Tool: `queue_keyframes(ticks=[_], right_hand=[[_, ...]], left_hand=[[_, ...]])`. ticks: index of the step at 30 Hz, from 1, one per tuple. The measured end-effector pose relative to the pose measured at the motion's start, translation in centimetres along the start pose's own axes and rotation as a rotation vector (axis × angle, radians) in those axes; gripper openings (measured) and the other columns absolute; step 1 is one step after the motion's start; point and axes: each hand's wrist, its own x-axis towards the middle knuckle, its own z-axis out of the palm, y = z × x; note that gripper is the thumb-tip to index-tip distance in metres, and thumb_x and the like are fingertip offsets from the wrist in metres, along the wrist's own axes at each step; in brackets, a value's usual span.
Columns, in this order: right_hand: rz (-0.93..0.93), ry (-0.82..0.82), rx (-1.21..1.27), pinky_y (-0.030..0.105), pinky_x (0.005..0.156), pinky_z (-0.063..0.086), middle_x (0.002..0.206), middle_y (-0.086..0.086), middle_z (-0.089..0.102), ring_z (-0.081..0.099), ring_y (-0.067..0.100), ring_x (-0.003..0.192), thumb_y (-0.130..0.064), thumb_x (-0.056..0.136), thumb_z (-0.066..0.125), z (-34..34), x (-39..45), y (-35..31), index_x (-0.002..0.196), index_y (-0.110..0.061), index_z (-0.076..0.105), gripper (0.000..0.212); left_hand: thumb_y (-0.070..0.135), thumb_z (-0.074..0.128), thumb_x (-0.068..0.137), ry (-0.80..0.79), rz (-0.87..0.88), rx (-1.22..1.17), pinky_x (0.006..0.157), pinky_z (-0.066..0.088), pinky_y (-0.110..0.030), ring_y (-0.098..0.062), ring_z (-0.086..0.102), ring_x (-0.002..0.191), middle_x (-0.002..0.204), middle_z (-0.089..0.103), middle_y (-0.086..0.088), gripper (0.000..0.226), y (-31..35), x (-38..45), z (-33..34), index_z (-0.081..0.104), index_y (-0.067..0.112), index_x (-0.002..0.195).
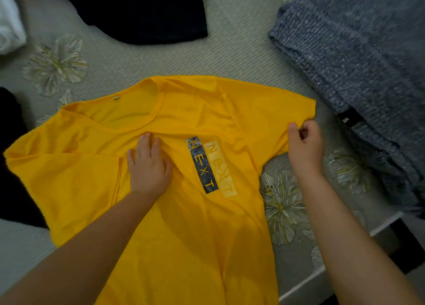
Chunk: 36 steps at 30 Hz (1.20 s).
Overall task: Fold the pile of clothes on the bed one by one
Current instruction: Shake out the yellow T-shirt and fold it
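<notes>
Head view: the yellow T-shirt (161,212) lies front-up on the bed (128,58). The left hand (149,166) presses flat and open on its chest, likely anchoring it, while the right hand (304,143) pinches the sleeve (276,120) just beyond, likely to fold it inward.

Grey ribbed bedspread (128,61) with pale flower prints, dim light

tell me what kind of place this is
Most likely a bedroom, on a bed: a grey floral-patterned bedspread under a yellow printed t-shirt, with a grey knitted sweater and a dark garment lying nearby.
</notes>
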Motion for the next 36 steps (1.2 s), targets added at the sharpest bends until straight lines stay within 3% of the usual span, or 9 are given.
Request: queue_keyframes(ticks=[4, 7, 10, 14, 18, 23, 29, 34, 36], right_hand=[[-0.072, -0.013, 0.075, 0.014, 0.05, 0.028, 0.06, -0.006, 0.035, 0.032, 0.004, 0.055, -0.008, 0.089, 0.054, -0.4, -0.6, -0.3, 0.064, -0.026, 0.033, 0.038], [-0.052, 0.023, 0.135, 0.014, 0.049, 0.029, 0.058, -0.007, 0.035, 0.032, 0.002, 0.052, -0.006, 0.088, 0.055, -0.6, -0.8, -0.1, 0.062, -0.025, 0.034, 0.039], [-0.137, 0.035, 0.134, 0.019, 0.048, 0.024, 0.057, -0.005, 0.034, 0.033, 0.002, 0.05, -0.007, 0.088, 0.056, -0.9, -1.1, -0.9, 0.064, -0.021, 0.036, 0.034], [-0.635, -0.011, -0.072, 0.026, 0.055, 0.029, 0.061, 0.01, 0.05, 0.044, 0.014, 0.058, -0.014, 0.081, 0.053, 0.7, -4.3, -3.2, 0.066, -0.002, 0.053, 0.019], [-1.026, -0.444, -0.305, 0.039, 0.078, 0.053, 0.097, 0.01, 0.07, 0.068, 0.024, 0.081, -0.013, 0.069, 0.065, 3.3, -9.4, -2.1, 0.08, -0.006, 0.067, 0.013], [-0.924, -0.4, -0.372, 0.052, 0.084, 0.048, 0.1, 0.011, 0.07, 0.067, 0.025, 0.091, -0.008, 0.069, 0.064, 2.3, -10.9, 1.3, 0.085, -0.005, 0.071, 0.018], [-0.589, -0.19, -0.533, 0.041, 0.06, 0.052, 0.084, 0.019, 0.067, 0.065, 0.034, 0.069, -0.006, 0.053, 0.085, 2.5, -8.3, 1.2, 0.102, -0.006, 0.07, 0.051], [-0.69, -0.142, -0.545, 0.032, 0.071, 0.029, 0.063, 0.008, 0.059, 0.06, 0.023, 0.058, -0.007, 0.06, 0.073, 3.4, -7.8, 1.2, 0.079, -0.013, 0.074, 0.02], [-0.688, -0.09, -0.55, 0.033, 0.075, 0.03, 0.063, 0.005, 0.06, 0.06, 0.022, 0.059, -0.009, 0.06, 0.069, 3.3, -7.9, 1.8, 0.072, -0.015, 0.073, 0.013]], left_hand=[[0.008, 0.049, 0.078, 0.135, 0.471, -0.052, 0.091, 0.041, -0.055, -0.049, 0.053, 0.107, 0.117, 0.055, -0.033, 0.037, 4.3, 3.5, -2.6, 0.06, -0.012, 0.107], [0.008, 0.046, 0.088, -0.012, 0.608, -0.002, 0.098, 0.037, -0.041, -0.036, 0.045, 0.121, 0.133, 0.047, -0.021, 0.038, 9.1, 7.5, -2.7, 0.051, -0.002, 0.124], [0.015, 0.038, 0.094, -0.054, 0.516, 0.126, 0.107, 0.024, -0.036, -0.025, 0.03, 0.131, 0.145, 0.033, -0.009, 0.044, 10.8, 11.1, -1.5, 0.036, 0.007, 0.137], [0.004, 0.042, 0.091, -0.005, 0.427, -0.138, 0.102, 0.022, -0.028, -0.029, 0.038, 0.126, 0.136, 0.043, -0.018, 0.039, 10.2, 12.8, -3.3, 0.044, 0.0, 0.13], [0.009, 0.037, 0.097, -0.02, 0.152, -0.493, 0.08, 0.038, -0.026, -0.024, 0.057, 0.097, 0.113, 0.057, -0.021, 0.029, 6.9, 11.6, -5.2, 0.052, -0.003, 0.119], [0.027, 0.033, 0.099, -0.241, -0.246, -0.824, 0.061, 0.039, -0.02, -0.004, 0.052, 0.065, 0.08, 0.055, 0.001, 0.022, 3.5, 9.6, -5.5, 0.051, 0.017, 0.096], [0.03, 0.058, 0.088, -0.146, -0.06, -0.439, 0.08, 0.044, -0.034, -0.03, 0.056, 0.1, 0.107, 0.061, -0.018, 0.041, 5.4, 9.0, -3.4, 0.056, 0.002, 0.117], [0.03, 0.055, 0.09, -0.03, -0.028, -0.433, 0.083, 0.039, -0.028, -0.026, 0.055, 0.107, 0.114, 0.062, -0.015, 0.037, 8.4, 10.8, -2.8, 0.059, 0.001, 0.113], [0.028, 0.054, 0.091, -0.031, 0.005, -0.425, 0.069, 0.037, -0.028, -0.024, 0.055, 0.09, 0.094, 0.062, -0.013, 0.024, 9.2, 11.9, -2.5, 0.062, 0.006, 0.093]])
